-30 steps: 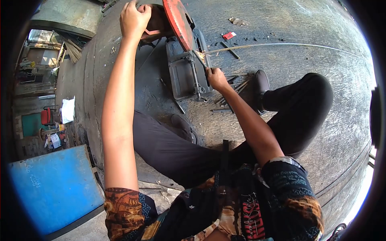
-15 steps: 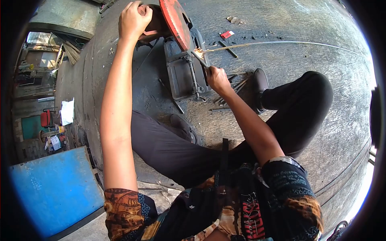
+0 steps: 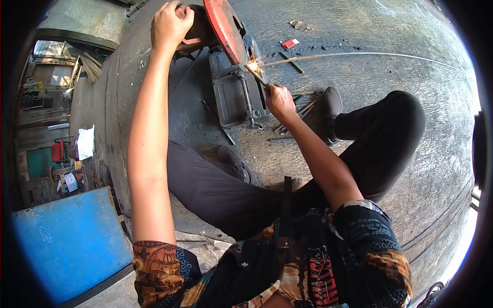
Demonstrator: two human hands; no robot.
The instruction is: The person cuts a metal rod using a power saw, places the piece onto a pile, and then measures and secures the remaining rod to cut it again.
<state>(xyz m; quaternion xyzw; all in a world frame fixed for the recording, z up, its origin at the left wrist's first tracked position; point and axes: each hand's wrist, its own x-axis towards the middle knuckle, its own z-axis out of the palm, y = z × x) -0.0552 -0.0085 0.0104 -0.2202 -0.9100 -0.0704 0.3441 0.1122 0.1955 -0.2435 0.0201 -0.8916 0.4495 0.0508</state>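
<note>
My left hand [image 3: 172,23] is closed around the handle of a chop saw with a red blade guard [image 3: 223,28], far from me at the top of the view. The saw's dark base [image 3: 233,97] rests on the concrete floor. My right hand [image 3: 280,100] grips a thin metal rod [image 3: 334,55] that runs rightward across the floor and meets the blade. Small sparks [image 3: 254,64] glow where the rod meets the blade. My legs in dark trousers stretch out either side of the saw.
Several cut rod pieces [image 3: 303,108] lie by my right shoe [image 3: 331,110]. A red scrap [image 3: 290,43] lies beyond the rod. A blue board [image 3: 69,241] leans at lower left, with workshop clutter past the floor's left edge.
The saw head and my left hand have come down slightly, and sparks now show at the rod. My right hand has shifted a little away from me along the rod.
</note>
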